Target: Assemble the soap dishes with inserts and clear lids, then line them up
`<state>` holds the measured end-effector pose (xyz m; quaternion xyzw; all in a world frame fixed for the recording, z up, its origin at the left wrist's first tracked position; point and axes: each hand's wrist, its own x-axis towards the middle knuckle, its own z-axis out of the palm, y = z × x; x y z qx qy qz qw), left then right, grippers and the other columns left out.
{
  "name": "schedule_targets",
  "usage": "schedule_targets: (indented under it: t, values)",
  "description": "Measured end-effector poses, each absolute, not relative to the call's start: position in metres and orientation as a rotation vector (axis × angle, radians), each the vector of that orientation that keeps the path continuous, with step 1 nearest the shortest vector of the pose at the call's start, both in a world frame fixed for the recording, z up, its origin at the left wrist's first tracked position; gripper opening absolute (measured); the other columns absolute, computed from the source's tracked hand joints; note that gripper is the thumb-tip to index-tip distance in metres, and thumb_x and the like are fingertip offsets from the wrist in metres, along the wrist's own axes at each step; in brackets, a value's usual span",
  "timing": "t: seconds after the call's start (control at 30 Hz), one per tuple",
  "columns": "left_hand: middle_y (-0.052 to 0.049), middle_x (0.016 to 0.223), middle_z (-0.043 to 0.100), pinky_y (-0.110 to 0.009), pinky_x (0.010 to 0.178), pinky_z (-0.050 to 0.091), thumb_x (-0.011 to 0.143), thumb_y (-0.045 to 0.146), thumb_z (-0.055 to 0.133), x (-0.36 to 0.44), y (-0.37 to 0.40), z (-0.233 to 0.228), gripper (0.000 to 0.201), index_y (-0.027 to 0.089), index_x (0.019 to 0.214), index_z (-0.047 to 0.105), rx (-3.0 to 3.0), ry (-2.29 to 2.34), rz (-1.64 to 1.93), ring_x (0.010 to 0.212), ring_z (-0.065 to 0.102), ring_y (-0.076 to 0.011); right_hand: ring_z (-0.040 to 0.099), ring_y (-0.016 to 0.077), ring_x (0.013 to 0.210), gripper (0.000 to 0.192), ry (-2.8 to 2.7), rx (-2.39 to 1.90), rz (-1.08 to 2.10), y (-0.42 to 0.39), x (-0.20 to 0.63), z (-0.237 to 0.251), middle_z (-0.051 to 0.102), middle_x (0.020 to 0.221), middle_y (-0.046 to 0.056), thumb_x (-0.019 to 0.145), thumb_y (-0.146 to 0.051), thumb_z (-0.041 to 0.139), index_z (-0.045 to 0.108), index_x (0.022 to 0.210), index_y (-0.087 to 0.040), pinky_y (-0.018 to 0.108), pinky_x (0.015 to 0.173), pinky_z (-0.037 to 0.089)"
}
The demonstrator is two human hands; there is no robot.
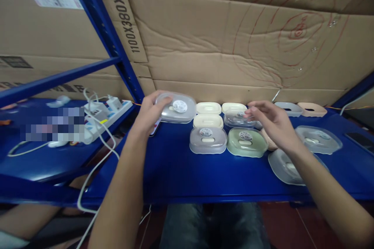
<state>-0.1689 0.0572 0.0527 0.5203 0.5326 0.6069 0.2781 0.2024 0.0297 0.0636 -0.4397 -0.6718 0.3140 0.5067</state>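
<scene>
left hand (152, 111) grips grey box (177, 107) by its left edge, lifted clear of tabletop (175, 171) beside the rows | right hand (270, 122) loosely spread, fingertips on clear lid (239, 118), steadying it | green box (247, 142) just in front

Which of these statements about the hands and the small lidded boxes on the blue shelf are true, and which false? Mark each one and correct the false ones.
1. The left hand holds a grey box with a clear lid. True.
2. The right hand grips the green box. False: its fingertips reach a clear-lidded box behind the green one.
3. The boxes lie on a blue shelf. True.
4. A red cloth backs the shelf. False: brown cardboard does.
5. A white power strip lies to the left. True.
</scene>
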Motion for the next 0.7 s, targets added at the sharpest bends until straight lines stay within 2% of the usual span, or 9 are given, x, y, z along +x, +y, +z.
schedule_targets:
  t: [0.13,0.27,0.47,0.6,0.7]
  values:
    - [-0.008,0.108,0.081,-0.039,0.095,0.054,0.077,0.047,0.078,-0.186,0.064,0.043,0.035,0.021,0.100,0.080,1.499,1.647,1.469,0.106,0.071,-0.0314,0.080,0.0279,0.091,0.040,-1.642,-1.087,0.721,0.027,0.218,0.064,0.082,0.101,0.007,0.093,-0.067,0.080,0.076,0.103,-0.028,0.053,0.095,0.068]
    - [-0.009,0.114,0.082,-0.038,0.098,0.054,0.080,0.050,0.070,-0.188,0.074,0.027,0.038,0.020,0.103,0.080,1.614,1.784,1.243,0.110,0.071,-0.0318,0.080,0.0294,0.097,0.036,-1.703,-1.062,0.648,0.028,0.215,0.061,0.082,0.104,0.007,0.097,-0.063,0.076,0.076,0.107,-0.028,0.052,0.096,0.066]
    - [-0.009,0.113,0.083,-0.036,0.095,0.054,0.089,0.044,0.059,-0.192,0.079,0.012,0.031,0.023,0.101,0.079,1.825,1.954,0.959,0.107,0.074,-0.0309,0.079,0.0331,0.105,0.029,-2.078,-1.072,0.292,0.026,0.189,0.056,0.083,0.111,0.009,0.106,-0.053,0.066,0.074,0.113,-0.026,0.054,0.098,0.062]
    - [-0.013,0.110,0.084,-0.040,0.095,0.054,0.093,0.037,0.055,-0.189,0.077,0.013,0.036,0.022,0.115,0.079,1.925,2.036,0.810,0.107,0.076,-0.0354,0.076,0.0356,0.117,0.030,-2.297,-1.046,0.171,0.024,0.168,0.053,0.081,0.123,0.013,0.110,-0.045,0.059,0.074,0.122,-0.023,0.056,0.103,0.060]
    - [-0.018,0.119,0.083,-0.044,0.101,0.054,0.096,0.036,0.053,-0.184,0.077,0.013,0.043,0.018,0.127,0.077,2.007,2.056,0.741,0.114,0.076,-0.0382,0.075,0.0386,0.120,0.034,-2.449,-1.078,0.065,0.028,0.158,0.054,0.080,0.125,0.016,0.112,-0.041,0.056,0.075,0.128,-0.019,0.057,0.103,0.060]
